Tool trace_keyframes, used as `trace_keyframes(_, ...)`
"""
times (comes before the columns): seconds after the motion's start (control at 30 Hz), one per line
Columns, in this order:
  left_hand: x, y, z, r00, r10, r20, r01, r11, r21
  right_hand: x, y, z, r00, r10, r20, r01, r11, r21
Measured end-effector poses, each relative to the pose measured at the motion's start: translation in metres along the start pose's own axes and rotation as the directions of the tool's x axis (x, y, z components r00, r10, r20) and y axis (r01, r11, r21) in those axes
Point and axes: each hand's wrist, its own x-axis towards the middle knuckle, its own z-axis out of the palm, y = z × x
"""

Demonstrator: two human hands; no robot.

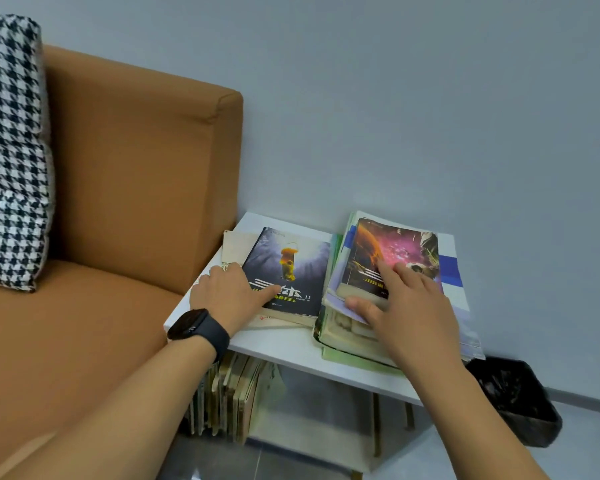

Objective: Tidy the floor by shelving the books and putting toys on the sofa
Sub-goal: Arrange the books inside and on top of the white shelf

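Now squaring up books on the white surface [284, 348] beside the orange sofa [118, 202]. Left hand [227, 294] laid flat, fingers straight, index finger pressing the cover of the dark book [288, 271] that tops a short stack at the surface's left end. Right hand [406, 306] spread over the pink-and-orange book [392, 254], fingers straight on the cover, thumb against the near edge; nothing gripped on either side. Beneath that book, a taller, ragged pile of books [354, 337] jutting over the front edge. More volumes standing upright on the lower shelf [229, 396] below. No toys in sight; floor itself mostly out of view. Looks like the shelving step, stacks being nudged into line. Next move likely calls for pushing the overhanging pile back from the edge, gently, or else risking a slide toward the black bin [515, 400] sitting to the right.
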Motion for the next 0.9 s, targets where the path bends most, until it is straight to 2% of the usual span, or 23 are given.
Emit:
trace_keyframes(0.07, 0.007, -0.002, -0.003, 0.995, 0.003, 0.098, 0.007, 0.994, -0.109, 0.003, -0.003, 0.002, 0.999, -0.037, -0.030, 0.034, 0.994, -0.105)
trace_keyframes(0.13, 0.009, -0.006, -0.008, 0.983, 0.026, 0.181, 0.021, 0.967, -0.253, 0.004, -0.012, 0.006, 0.999, -0.038, 0.017, 0.041, 0.975, -0.219)
trace_keyframes(0.23, 0.003, -0.011, -0.014, 0.969, 0.044, 0.242, 0.077, 0.879, -0.471, 0.006, -0.023, 0.007, 0.999, -0.040, 0.022, 0.045, 0.959, -0.279)
trace_keyframes(0.27, -0.001, -0.012, -0.017, 0.959, 0.055, 0.277, 0.124, 0.800, -0.588, 0.005, -0.025, 0.003, 0.999, -0.040, 0.016, 0.043, 0.960, -0.276)
trace_keyframes(0.33, -0.012, -0.015, -0.026, 0.923, 0.078, 0.376, 0.269, 0.568, -0.778, 0.006, -0.021, 0.000, 0.999, -0.046, -0.007, 0.044, 0.981, -0.187)
trace_keyframes(0.4, -0.022, -0.018, -0.034, 0.904, 0.071, 0.421, 0.374, 0.347, -0.860, 0.004, -0.009, -0.006, 0.998, -0.059, -0.011, 0.058, 0.998, -0.037)
trace_keyframes(0.47, -0.027, -0.020, -0.037, 0.904, 0.043, 0.426, 0.407, 0.226, -0.885, 0.003, 0.006, -0.012, 0.999, -0.035, 0.036, 0.034, 0.999, 0.028)
trace_keyframes(0.6, -0.035, -0.019, -0.036, 0.896, 0.045, 0.441, 0.424, 0.204, -0.882, 0.007, 0.024, -0.018, 0.974, 0.080, 0.210, -0.109, 0.986, 0.127)
trace_keyframes(0.67, -0.036, -0.016, -0.034, 0.893, 0.055, 0.447, 0.428, 0.204, -0.881, 0.009, 0.025, -0.018, 0.980, 0.066, 0.190, -0.096, 0.984, 0.153)
trace_keyframes(0.77, -0.040, -0.012, -0.033, 0.886, 0.091, 0.456, 0.425, 0.236, -0.874, 0.011, 0.026, -0.018, 0.987, 0.032, 0.157, -0.044, 0.996, 0.075)
trace_keyframes(0.9, -0.039, -0.013, -0.034, 0.873, 0.091, 0.480, 0.441, 0.275, -0.854, 0.009, 0.020, -0.016, 0.993, -0.114, -0.007, 0.113, 0.992, -0.058)
